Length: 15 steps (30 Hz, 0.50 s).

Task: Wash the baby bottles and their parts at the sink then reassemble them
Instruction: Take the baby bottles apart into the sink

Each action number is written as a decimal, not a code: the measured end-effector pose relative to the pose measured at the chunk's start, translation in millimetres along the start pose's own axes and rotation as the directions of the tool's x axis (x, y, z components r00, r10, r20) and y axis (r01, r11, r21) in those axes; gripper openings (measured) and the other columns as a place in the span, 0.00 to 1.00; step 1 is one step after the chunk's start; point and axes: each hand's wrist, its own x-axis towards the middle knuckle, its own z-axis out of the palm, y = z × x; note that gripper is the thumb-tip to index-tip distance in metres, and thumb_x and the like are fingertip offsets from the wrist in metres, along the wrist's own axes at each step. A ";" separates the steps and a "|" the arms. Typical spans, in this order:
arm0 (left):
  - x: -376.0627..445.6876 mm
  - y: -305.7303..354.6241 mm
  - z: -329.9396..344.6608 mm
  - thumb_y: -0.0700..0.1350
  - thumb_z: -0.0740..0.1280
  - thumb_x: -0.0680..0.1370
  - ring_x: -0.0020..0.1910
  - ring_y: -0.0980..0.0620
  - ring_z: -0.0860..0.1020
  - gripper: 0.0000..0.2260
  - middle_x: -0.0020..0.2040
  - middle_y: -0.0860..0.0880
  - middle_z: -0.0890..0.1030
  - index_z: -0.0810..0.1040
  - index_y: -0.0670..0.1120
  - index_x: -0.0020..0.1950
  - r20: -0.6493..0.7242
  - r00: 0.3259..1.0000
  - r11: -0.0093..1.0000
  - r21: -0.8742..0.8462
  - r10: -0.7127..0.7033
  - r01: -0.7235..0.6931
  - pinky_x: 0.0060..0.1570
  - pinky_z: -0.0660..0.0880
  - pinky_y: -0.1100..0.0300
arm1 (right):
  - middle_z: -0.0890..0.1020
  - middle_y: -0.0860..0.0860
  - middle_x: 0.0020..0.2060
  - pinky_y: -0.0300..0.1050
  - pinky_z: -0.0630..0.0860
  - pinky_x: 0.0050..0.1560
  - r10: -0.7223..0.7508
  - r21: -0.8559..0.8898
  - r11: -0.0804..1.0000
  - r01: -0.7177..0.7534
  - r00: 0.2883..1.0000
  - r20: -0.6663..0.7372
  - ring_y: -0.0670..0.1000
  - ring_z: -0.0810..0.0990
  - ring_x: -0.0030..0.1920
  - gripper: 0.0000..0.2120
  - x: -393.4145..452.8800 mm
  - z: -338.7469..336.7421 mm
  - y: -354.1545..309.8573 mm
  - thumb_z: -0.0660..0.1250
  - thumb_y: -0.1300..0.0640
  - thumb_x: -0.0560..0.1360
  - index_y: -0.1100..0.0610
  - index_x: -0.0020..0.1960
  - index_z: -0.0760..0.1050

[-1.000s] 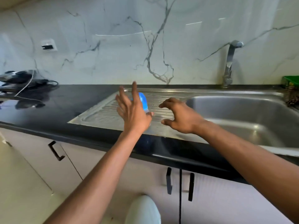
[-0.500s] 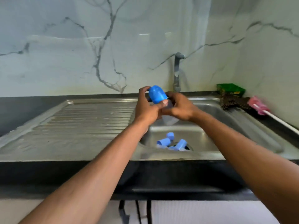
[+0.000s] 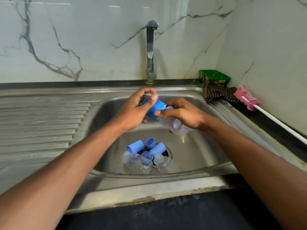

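Over sink point(image 3: 196, 103), hands grip capped bottle point(image 3: 174, 125)

1 head-worn wide-angle view, looking forward and steeply down from close above into the steel sink basin point(image 3: 191, 156), facing the tap point(image 3: 150, 52) and marble backsplash point(image 3: 83, 39).

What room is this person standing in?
Most likely a home kitchen. There is a steel sink with a ribbed draining board, a tap against a marble wall, and a dark countertop along the front.
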 end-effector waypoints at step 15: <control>-9.9 -12.7 -22.9 0.63 0.53 0.81 0.18 0.54 0.72 0.25 0.30 0.46 0.81 0.78 0.46 0.44 -0.186 0.964 0.857 0.448 -0.189 0.255 0.30 0.68 0.60 | 0.85 0.51 0.40 0.50 0.79 0.48 -0.018 -0.116 0.993 0.012 0.999 -0.050 0.46 0.81 0.39 0.20 -8.5 3.9 0.0 0.81 0.41 0.61 0.52 0.46 0.84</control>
